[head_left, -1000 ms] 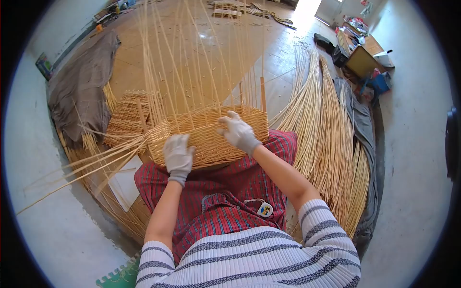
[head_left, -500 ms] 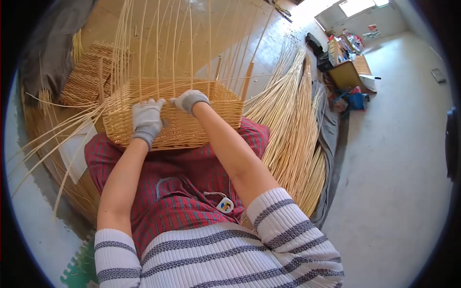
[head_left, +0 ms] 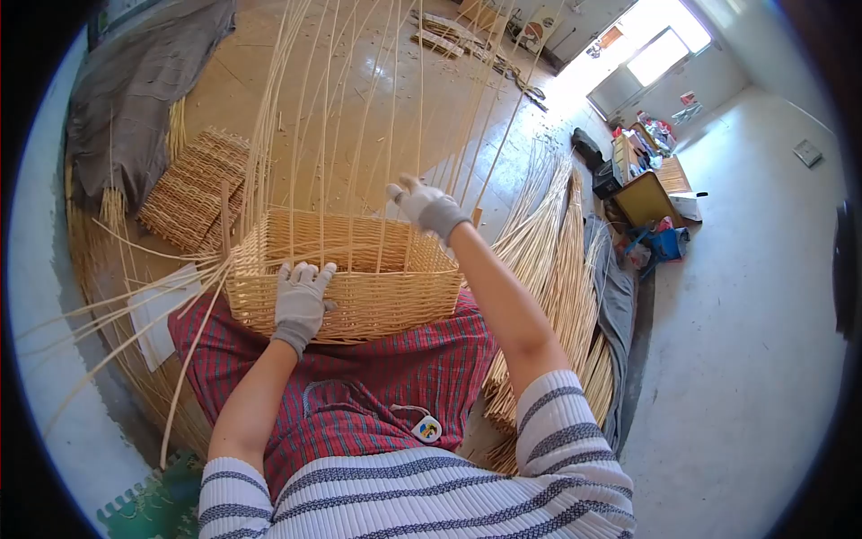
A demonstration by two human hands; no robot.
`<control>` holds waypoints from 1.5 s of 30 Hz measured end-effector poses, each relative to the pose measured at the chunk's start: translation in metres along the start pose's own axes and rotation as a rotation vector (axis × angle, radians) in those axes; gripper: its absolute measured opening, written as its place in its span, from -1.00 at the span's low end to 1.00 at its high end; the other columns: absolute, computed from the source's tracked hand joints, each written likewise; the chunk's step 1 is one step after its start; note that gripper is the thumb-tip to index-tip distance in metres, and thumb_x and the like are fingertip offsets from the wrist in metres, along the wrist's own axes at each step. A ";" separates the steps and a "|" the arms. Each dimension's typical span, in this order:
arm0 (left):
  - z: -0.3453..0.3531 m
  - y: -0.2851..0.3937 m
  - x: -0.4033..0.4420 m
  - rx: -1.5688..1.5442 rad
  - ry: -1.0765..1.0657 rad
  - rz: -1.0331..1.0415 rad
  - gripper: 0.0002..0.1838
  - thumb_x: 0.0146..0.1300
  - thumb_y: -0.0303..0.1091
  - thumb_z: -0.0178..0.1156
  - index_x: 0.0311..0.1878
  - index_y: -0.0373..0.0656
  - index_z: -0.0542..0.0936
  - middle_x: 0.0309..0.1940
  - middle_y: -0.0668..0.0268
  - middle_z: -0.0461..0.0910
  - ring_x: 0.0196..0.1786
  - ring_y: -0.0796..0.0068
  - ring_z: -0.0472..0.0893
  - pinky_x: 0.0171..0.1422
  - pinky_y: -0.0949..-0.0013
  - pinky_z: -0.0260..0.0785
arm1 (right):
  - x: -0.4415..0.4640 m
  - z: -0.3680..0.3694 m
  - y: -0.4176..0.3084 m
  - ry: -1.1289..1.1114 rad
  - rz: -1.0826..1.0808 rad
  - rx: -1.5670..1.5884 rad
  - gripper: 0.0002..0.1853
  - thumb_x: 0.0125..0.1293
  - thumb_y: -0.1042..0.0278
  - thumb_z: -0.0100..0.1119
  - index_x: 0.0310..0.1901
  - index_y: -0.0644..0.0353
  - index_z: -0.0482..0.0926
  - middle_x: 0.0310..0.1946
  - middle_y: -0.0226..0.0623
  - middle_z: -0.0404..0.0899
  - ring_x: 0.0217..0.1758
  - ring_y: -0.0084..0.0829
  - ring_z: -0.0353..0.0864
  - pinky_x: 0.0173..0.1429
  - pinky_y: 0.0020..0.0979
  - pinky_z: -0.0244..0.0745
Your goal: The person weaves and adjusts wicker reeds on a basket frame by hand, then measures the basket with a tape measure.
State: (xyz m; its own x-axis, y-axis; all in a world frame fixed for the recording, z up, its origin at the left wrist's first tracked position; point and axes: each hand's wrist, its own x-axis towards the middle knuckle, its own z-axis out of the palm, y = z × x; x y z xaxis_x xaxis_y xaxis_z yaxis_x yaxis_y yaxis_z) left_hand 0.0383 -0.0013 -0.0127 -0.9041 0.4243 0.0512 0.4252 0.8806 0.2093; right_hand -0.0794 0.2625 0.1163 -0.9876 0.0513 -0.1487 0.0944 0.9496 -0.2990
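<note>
half-made basket sits on the person's lap, over red checked cloth, its open top facing up. tall thin stakes rise from the walls. loose strands fan out from its left end, toward the wall.

left hand, gloved: fingers spread, laid against the near wall, tips at the rim. right hand, gloved: lifted above the basket's right half, fingers partly bent; cannot tell whether they grip a strand.

floor: smooth, brownish, scattered with small scraps, shiny toward the doorway. woven panels lie left of the basket, near a grey cloth draped over a heap. white board nearer, partly under the strands. green mat at lower left.

to the right, a long bundle of pale rods on the floor, dark cloth along its outer edge. beyond, cluttered furniture and a blue container near the pale right wall. bright window at the far end; more woven pieces on the far floor.
</note>
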 end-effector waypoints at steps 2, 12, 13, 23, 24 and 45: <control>-0.001 -0.001 -0.005 -0.045 0.000 0.012 -0.13 0.10 0.14 0.39 0.49 0.14 0.37 0.20 0.29 0.49 0.40 0.29 0.37 0.64 -0.05 -0.11 | 0.011 0.010 0.016 -0.038 0.277 0.522 -0.31 0.50 -0.33 -0.13 0.39 0.05 0.39 0.00 0.18 0.65 -0.40 -0.13 0.71 -0.54 -0.21 0.54; 0.000 0.001 -0.005 -0.130 0.074 0.020 -0.15 0.01 0.02 0.46 0.43 0.12 0.43 0.18 0.27 0.50 0.39 0.21 0.37 0.63 -0.10 -0.07 | 0.030 0.000 0.054 -0.028 0.140 0.143 -0.52 0.40 -0.16 0.16 0.09 0.08 0.62 -0.33 -0.09 0.72 -0.49 -0.30 0.60 -0.33 -0.15 0.58; 0.005 0.003 -0.007 -0.131 0.175 0.038 -0.18 0.05 0.01 0.45 0.43 0.13 0.44 0.25 0.25 0.47 0.43 0.20 0.34 0.64 -0.10 -0.08 | 0.018 -0.005 0.033 0.336 -0.229 -0.276 -0.62 0.35 -0.05 0.25 0.00 0.04 0.67 -0.30 -0.10 0.72 -0.34 -0.24 0.71 -0.13 -0.11 0.65; 0.030 -0.059 -0.081 -1.456 0.999 -0.616 -0.85 0.41 -0.51 0.21 0.00 -0.25 0.59 -0.14 0.25 0.61 -0.15 0.53 0.59 -0.01 0.43 0.50 | -0.065 0.010 -0.080 0.339 -0.301 -0.253 -0.73 0.29 0.05 0.30 -0.04 -0.10 0.74 0.22 -0.29 0.60 0.24 -0.12 0.58 0.36 -0.08 0.41; 0.008 -0.072 -0.078 -1.429 1.053 -0.670 -0.89 0.41 -0.51 0.21 -0.04 -0.26 0.58 -0.16 0.28 0.60 -0.19 0.57 0.57 -0.05 0.47 0.48 | -0.084 0.023 -0.098 0.195 -0.329 -0.004 -0.73 0.31 0.08 0.29 -0.02 -0.09 0.73 0.13 -0.28 0.65 0.16 -0.14 0.63 0.29 -0.12 0.48; -0.021 -0.225 -0.027 -1.503 -0.207 0.181 0.00 0.07 -0.27 0.59 0.53 -0.10 0.22 0.39 0.26 0.42 0.37 0.40 0.44 0.48 0.28 0.34 | -0.203 0.131 -0.227 0.057 -0.734 0.199 -0.74 0.39 0.08 0.20 -0.34 0.08 0.59 -0.47 -0.22 0.58 -0.36 -0.12 0.65 -0.27 -0.12 0.56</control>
State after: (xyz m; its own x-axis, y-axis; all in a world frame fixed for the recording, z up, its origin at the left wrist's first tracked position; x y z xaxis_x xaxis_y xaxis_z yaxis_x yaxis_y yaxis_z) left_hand -0.0336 -0.2158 -0.0410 -0.7704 0.6329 0.0774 -0.0264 -0.1529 0.9879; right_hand 0.1162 -0.0042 0.0914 -0.8104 -0.5505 0.2007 -0.5730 0.6729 -0.4678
